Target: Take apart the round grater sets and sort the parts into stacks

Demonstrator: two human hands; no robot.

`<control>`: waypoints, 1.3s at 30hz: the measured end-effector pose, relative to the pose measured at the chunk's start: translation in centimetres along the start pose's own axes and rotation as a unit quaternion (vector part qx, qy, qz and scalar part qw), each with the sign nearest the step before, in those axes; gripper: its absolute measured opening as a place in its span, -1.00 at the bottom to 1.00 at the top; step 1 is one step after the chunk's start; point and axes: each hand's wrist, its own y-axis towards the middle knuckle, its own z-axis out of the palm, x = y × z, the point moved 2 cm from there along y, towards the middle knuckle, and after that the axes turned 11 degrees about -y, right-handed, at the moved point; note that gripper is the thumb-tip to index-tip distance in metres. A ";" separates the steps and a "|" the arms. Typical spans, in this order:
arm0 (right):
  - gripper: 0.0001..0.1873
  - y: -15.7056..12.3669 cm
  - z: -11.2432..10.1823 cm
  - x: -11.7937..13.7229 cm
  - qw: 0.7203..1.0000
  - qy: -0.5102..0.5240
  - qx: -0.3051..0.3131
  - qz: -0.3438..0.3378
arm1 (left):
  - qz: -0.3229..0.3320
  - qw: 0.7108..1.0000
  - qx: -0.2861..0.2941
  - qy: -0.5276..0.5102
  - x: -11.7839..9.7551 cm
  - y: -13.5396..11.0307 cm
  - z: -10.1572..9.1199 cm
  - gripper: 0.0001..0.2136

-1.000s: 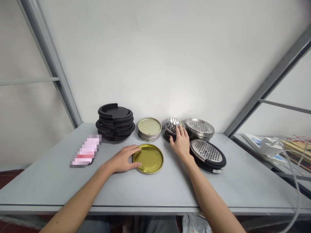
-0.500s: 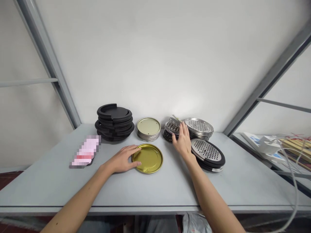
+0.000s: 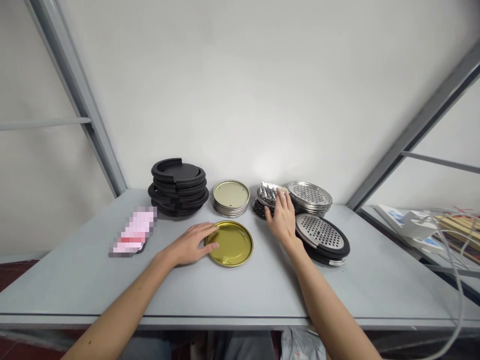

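My left hand (image 3: 193, 243) lies flat with its fingers spread on the left rim of a gold metal dish (image 3: 231, 243) on the grey table (image 3: 240, 285). My right hand (image 3: 282, 217) reaches to a small stack of shiny grater discs (image 3: 267, 196) behind the dish, with its fingers laid on the stack's near right side. I cannot make out whether the fingers grip a disc or only rest on it.
At the back stand a stack of black rings (image 3: 178, 186), a stack of pale gold lids (image 3: 231, 198) and a stack of perforated steel plates (image 3: 309, 196). More perforated plates in black rims (image 3: 322, 237) lie right of my hand. A blurred pink packet (image 3: 134, 233) lies left.
My right hand tilted the top grater disc up half a second ago; now the disc lies flatter on its stack. My left hand has stayed on the gold dish.
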 end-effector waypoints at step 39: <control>-0.55 -0.1 -6.2 3.0 0.955 0.282 -0.085 -0.028 | 0.023 0.999 0.033 0.002 -0.1 0.0 0.5 -0.10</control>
